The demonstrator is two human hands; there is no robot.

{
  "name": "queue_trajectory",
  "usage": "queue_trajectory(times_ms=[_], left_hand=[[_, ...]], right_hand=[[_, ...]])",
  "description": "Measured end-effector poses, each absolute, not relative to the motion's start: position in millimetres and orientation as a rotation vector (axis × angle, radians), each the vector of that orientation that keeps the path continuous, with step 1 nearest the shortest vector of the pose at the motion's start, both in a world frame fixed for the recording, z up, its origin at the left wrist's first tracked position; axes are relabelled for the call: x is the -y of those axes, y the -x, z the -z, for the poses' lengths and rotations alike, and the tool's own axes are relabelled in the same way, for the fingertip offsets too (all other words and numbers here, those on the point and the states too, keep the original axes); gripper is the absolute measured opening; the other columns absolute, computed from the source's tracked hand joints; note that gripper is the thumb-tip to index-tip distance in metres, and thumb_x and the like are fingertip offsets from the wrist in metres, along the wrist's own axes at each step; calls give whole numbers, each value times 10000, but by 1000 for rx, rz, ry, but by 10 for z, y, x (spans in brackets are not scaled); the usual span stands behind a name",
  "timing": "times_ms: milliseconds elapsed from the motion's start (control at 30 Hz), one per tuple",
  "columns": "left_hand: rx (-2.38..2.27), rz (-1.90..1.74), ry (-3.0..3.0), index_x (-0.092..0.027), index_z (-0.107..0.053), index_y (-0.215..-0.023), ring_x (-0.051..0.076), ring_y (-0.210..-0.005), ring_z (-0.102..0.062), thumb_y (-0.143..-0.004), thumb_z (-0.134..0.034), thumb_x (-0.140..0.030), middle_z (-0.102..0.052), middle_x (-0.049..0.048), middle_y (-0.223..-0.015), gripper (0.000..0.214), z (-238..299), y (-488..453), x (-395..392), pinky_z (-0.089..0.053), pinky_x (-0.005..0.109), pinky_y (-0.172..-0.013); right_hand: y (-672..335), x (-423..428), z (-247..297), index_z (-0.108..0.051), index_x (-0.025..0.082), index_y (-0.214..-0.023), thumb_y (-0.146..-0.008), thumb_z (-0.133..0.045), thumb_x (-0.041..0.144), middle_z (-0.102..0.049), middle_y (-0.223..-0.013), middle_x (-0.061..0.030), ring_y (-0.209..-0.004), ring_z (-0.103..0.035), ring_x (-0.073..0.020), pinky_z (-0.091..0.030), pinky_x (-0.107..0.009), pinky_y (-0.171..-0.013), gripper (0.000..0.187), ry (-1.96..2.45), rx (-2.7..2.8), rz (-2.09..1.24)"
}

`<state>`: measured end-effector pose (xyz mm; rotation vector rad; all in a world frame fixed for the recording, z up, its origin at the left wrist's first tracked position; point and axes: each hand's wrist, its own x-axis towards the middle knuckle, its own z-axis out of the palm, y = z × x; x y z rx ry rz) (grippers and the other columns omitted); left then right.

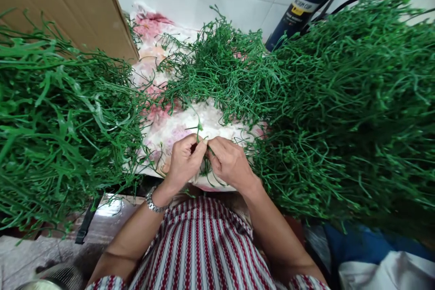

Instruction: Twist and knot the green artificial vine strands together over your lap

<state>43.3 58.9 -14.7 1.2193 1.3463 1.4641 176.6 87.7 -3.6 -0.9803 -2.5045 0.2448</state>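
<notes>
My left hand (185, 158) and my right hand (229, 161) meet in front of my chest, fingers pinched together on a thin green plastic stem (199, 129) that rises between them. A metal watch sits on my left wrist. Both hands rest over a floral pink-and-white cloth (176, 129). Tangled green artificial stems (224, 68) lie on the cloth just beyond my fingers.
Large heaps of green stems fill the left (57, 122) and right (356, 113). A cardboard box (68, 0) stands at the back left, a dark blue cylinder (306, 2) with black cables at the back right. White tiled wall behind.
</notes>
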Motion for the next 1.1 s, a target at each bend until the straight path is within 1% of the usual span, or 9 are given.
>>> queue_trajectory(times_ms=[133, 233, 333, 500, 667, 833, 933, 1033, 1100], left_hand=[[-1481, -1585, -1305, -159, -558, -585, 98, -588, -399, -763, -566, -193, -464, -25, -583, 181, 170, -483, -593, -327, 222, -623], [-1295, -1677, -1062, -167, -598, -655, 109, -637, -460, -765, -572, -218, -523, -12, -640, 124, 192, -534, -626, -367, 222, -658], [-992, -1727, -743, -157, -601, -634, 108, -692, -495, -723, -609, -204, -538, 2, -700, 102, 166, -564, -670, -393, 214, -686], [-667, -1540, -476, -128, -549, -554, 83, -631, -465, -677, -614, -165, -491, 12, -684, 145, 91, -523, -729, -384, 186, -611], [-633, -1441, -409, -129, -482, -505, 83, -571, -409, -663, -586, -150, -436, 13, -628, 190, 88, -470, -746, -351, 200, -545], [-607, -1439, -386, -142, -378, -485, 79, -522, -348, -737, -536, -164, -335, -9, -554, 298, 57, -446, -754, -314, 201, -504], [-627, -1473, -416, -149, -396, -510, 83, -519, -356, -753, -530, -181, -343, -12, -558, 280, 31, -416, -776, -318, 211, -508], [-698, -1496, -501, -149, -461, -540, 98, -561, -418, -733, -562, -204, -415, 0, -595, 225, 34, -383, -785, -357, 230, -555], [-742, -1527, -554, -147, -498, -558, 105, -597, -447, -721, -580, -203, -454, 5, -616, 191, 52, -376, -773, -374, 235, -594]], right_hand=[[-1725, -864, 44, -461, 194, -712, -732, -404, 64, -481, -677, -30, -652, -450, -168, -324, -273, -596, 144, 1025, 2433, -286], [-1688, -856, 57, -430, 200, -691, -811, -412, 135, -445, -636, -2, -596, -413, -136, -307, -251, -572, 138, 1012, 2289, -555], [-1671, -852, 75, -379, 199, -642, -862, -424, 250, -360, -564, 38, -519, -337, -101, -263, -234, -519, 231, 1022, 2130, -853], [-1689, -886, 106, -349, 191, -612, -874, -418, 346, -296, -552, 53, -510, -281, -81, -226, -217, -495, 312, 974, 2001, -1149], [-1694, -916, 86, -400, 182, -609, -867, -436, 287, -339, -571, 40, -546, -337, -92, -258, -226, -538, 281, 876, 2131, -1009], [-1711, -912, 97, -487, 178, -666, -883, -416, 279, -463, -635, 4, -602, -436, -112, -329, -237, -588, 249, 766, 2188, -962], [-1751, -929, 87, -521, 180, -729, -886, -423, 267, -518, -682, -17, -643, -488, -128, -372, -254, -614, 204, 805, 2105, -885], [-1828, -957, 27, -537, 191, -792, -881, -427, 228, -600, -859, -65, -827, -546, -167, -406, -312, -759, 147, 842, 1992, -645], [-1907, -970, -43, -542, 204, -808, -880, -425, 205, -623, -988, -71, -949, -531, -189, -373, -364, -870, 137, 894, 1927, -452]])
